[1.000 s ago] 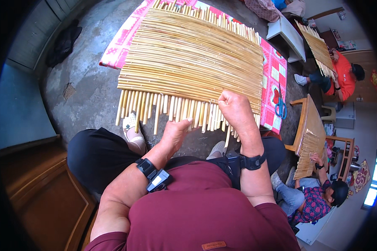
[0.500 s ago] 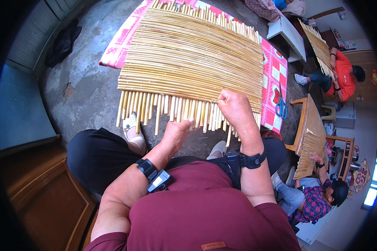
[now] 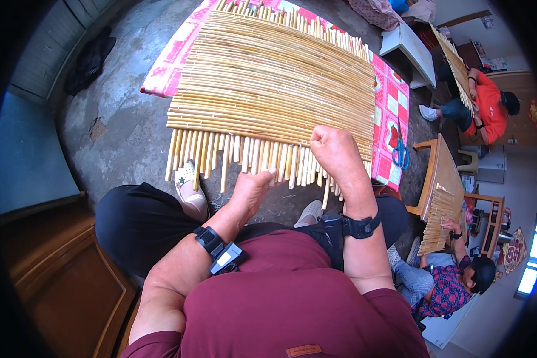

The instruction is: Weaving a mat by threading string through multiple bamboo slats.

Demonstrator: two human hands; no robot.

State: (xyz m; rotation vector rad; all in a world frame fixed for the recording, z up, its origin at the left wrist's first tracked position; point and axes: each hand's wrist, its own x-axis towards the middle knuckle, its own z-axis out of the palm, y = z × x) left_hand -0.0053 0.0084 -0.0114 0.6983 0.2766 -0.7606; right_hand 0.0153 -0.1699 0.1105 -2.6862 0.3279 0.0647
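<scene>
A mat of golden reed sticks [image 3: 274, 74] lies in front of me, its sticks running crosswise, with uneven ends of other sticks jutting out along the near and far edges. My left hand [image 3: 253, 190] is at the near fringe of stick ends, thumb on top and the other fingers mostly hidden below, gripping the mat's edge. To its right, my right hand [image 3: 339, 149] is closed in a fist against the near edge of the crosswise sticks. Whatever that fist pinches is hidden.
Under the mat is a table with a pink-and-white checked cloth [image 3: 394, 98]. Blue-handled scissors [image 3: 401, 156] lie on it at the right. Further right, two people work on similar mats, one by a wooden table [image 3: 441, 161]. A wooden cabinet [image 3: 71, 280] stands at lower left.
My right fist has shifted very slightly up and left at the mat's near edge. My left hand and the mat look unchanged.
</scene>
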